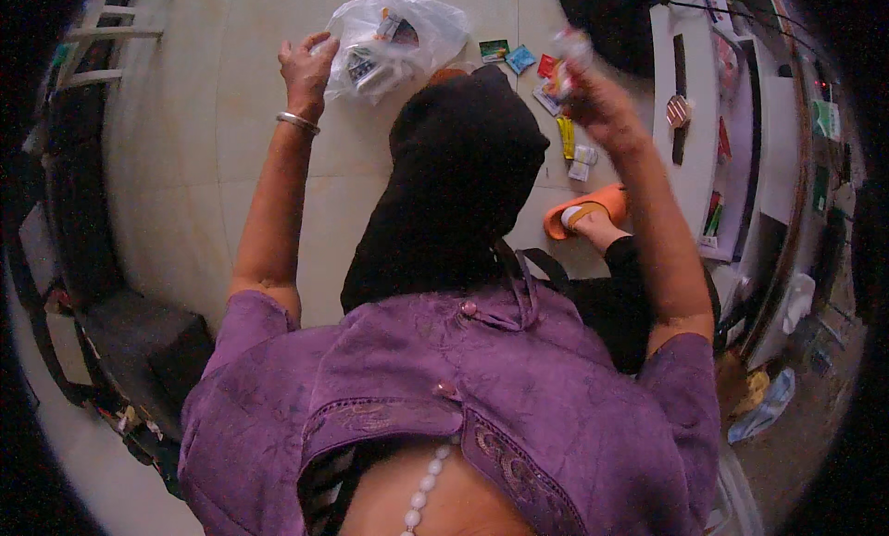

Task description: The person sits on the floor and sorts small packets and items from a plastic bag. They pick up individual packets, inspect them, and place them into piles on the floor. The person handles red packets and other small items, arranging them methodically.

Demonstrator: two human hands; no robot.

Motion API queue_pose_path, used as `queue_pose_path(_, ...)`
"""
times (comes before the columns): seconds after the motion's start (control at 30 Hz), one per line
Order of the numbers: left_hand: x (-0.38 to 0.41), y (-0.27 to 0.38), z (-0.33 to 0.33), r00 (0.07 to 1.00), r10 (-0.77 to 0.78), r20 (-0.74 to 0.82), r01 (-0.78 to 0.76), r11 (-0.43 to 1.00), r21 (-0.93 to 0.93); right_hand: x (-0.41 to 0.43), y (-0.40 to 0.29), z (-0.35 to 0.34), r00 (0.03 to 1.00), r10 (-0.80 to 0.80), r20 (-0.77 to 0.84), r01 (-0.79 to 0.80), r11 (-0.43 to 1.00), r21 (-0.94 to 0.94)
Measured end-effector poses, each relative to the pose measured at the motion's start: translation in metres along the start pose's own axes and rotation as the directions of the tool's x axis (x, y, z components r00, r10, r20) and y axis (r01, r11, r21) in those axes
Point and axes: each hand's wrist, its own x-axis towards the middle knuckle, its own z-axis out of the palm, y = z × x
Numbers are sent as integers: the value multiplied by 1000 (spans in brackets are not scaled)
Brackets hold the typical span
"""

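Note:
My left hand (pixel 309 71) pinches the left edge of a translucent white plastic bag (pixel 430 15) that lies on the floor. Inside the bag are a dark and orange package (pixel 399 29) and some grey-white packets (pixel 361 67). At the right, my right hand (pixel 601 109) is raised, blurred, and grips a crinkled red-and-white packet (pixel 566 67). Beneath and beside it on the floor lie a green packet (pixel 494 51), a blue sachet (pixel 520 60), a red packet (pixel 546 67), a white packet (pixel 546 100), a yellow stick packet (pixel 566 138) and a whitish bundle (pixel 583 162).
My black-trousered knee (pixel 465 140) rises between my arms, and my foot wears an orange slipper (pixel 587 210). To the right stands a white cabinet (pixel 694 154) with open compartments. A dark sofa (pixel 149 348) is at the left; white rails (pixel 114 32) stand at upper left.

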Motion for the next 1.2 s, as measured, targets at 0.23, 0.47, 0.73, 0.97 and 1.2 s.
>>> queue_pose_path(0.23, 53, -58, 51, 966, -6, 258, -12, 998, 68, 72, 77, 50, 979, 124, 160, -107, 988, -111)
queue_pose_path(0.47, 45, -31, 75, 979, -27, 200, 81, 959, -271, 104, 62, 88, 936, 9, 352, 86, 964, -252)
queue_pose_path(0.73, 25, 35, 81, 970, 157, 183, -71, 910, -409, 190, 71, 123, 976, 47, 215, -19, 991, -133)
queue_pose_path(0.97, 22, 36, 86, 987, 104, 126, -30, 875, -483, 215, 28, 162, 997, -31, 66, 41, 988, -152)
queue_pose_path(1.2, 67, 45, 76, 994, -87, 69, 110, 675, -730, 166, 50, 128, 923, -375, 89, 385, 886, -258)
